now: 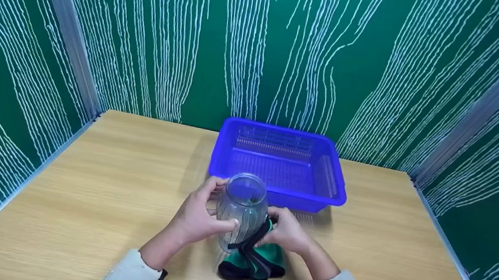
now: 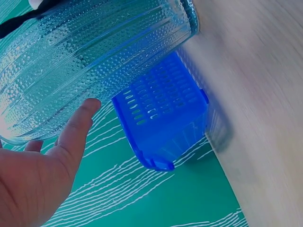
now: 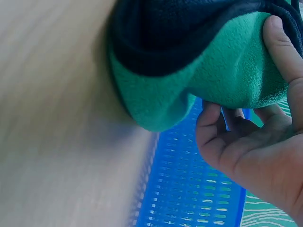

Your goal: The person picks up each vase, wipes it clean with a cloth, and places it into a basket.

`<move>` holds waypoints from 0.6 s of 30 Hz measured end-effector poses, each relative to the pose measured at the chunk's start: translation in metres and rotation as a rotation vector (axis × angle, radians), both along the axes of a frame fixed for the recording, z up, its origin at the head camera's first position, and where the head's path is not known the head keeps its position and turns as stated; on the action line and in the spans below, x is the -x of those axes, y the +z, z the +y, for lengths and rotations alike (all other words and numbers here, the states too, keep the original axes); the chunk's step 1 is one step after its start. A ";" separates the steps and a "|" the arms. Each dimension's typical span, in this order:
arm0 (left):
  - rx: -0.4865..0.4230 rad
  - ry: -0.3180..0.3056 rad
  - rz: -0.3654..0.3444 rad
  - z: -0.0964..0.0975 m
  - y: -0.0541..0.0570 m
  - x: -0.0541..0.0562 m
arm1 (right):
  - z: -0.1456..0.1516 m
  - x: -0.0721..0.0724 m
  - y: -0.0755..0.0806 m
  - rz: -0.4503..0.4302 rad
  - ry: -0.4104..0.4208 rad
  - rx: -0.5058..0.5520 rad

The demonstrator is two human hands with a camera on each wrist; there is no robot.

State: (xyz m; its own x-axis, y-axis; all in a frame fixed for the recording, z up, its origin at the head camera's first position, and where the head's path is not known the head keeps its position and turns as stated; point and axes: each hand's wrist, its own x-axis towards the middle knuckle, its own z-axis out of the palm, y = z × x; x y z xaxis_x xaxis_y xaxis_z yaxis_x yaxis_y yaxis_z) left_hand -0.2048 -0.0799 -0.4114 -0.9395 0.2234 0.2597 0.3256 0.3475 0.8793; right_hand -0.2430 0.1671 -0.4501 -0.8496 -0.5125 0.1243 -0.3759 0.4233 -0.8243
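A clear glass jar point(image 1: 230, 211) stands upright in front of me, its mouth up. My left hand point(image 1: 196, 215) grips the jar from the left, thumb on the near side and fingers round the far side. Ribs and a bumpy texture show on the glass jar point(image 2: 94, 61) in the left wrist view. My right hand point(image 1: 291, 234) pinches a green cloth with black edging point(image 1: 273, 253) at the jar's right side. A black-edged strip crosses the lower jar, while the rest hangs in folds down to the table. In the right wrist view, thumb and fingers hold the fuzzy green cloth point(image 3: 232, 61).
A blue plastic basket point(image 1: 307, 203) with slotted walls stands just behind the jar, towards the back of the wooden table point(image 1: 136, 170). Green panels point(image 1: 213, 63) with wavy white lines enclose the table at the back and sides.
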 end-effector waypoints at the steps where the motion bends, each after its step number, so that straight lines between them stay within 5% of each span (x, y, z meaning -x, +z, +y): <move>1: 0.009 0.007 0.002 0.000 0.000 0.000 | 0.000 0.000 -0.001 0.008 -0.004 -0.006; 18: 0.036 0.009 -0.004 -0.001 0.001 0.001 | -0.006 -0.001 -0.008 0.105 -0.078 -0.171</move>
State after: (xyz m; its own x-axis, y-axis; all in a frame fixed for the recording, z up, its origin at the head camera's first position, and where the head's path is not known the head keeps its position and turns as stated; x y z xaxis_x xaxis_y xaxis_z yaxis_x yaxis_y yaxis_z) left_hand -0.2058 -0.0808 -0.4103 -0.9424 0.2241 0.2481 0.3192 0.3818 0.8674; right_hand -0.2420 0.1607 -0.4578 -0.8746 -0.4667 0.1313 -0.4165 0.5848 -0.6961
